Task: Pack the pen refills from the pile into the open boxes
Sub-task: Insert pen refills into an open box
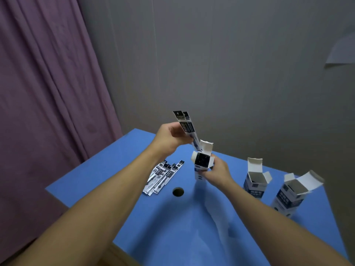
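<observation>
My left hand (172, 136) pinches two packaged pen refills (185, 124), tilted with their lower tips at the mouth of an open white and blue box (202, 161). My right hand (216, 172) grips that box from its right side and holds it upright on the blue table (172, 227). The box looks dark inside, with refills in it. A pile of several packaged refills (163, 176) lies flat on the table to the left of the box.
Two more open boxes (256, 179) (292, 192) stand to the right with their flaps up. A round cable hole (178, 191) sits in the table between the pile and the held box. A purple curtain (48, 93) hangs at left, a grey wall behind.
</observation>
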Motion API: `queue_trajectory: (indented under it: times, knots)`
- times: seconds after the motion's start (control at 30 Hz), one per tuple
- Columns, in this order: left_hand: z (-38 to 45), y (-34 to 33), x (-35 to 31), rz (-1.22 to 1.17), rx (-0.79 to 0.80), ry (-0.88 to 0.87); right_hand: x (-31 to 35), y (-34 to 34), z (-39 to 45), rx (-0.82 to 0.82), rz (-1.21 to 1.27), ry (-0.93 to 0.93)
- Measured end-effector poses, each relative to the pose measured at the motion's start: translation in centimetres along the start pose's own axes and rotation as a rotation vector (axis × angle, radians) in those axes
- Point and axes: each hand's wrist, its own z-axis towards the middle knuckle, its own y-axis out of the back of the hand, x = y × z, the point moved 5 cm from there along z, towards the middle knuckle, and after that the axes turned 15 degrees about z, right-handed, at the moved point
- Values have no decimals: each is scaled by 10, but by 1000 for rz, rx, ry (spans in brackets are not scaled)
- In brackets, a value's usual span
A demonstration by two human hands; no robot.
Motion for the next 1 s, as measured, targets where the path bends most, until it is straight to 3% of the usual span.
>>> queue_trajectory:
  times: [0.33, 0.8, 1.0]
  knots:
    - [-3, -18, 3, 152, -17, -20, 10, 2, 8, 38, -20, 55]
    - [-3, -15, -2, 142, -192, -16, 22, 2, 3, 68, -10, 114]
    - [-5, -19, -7, 163, -185, -48, 24, 2, 1, 69, -3, 114]
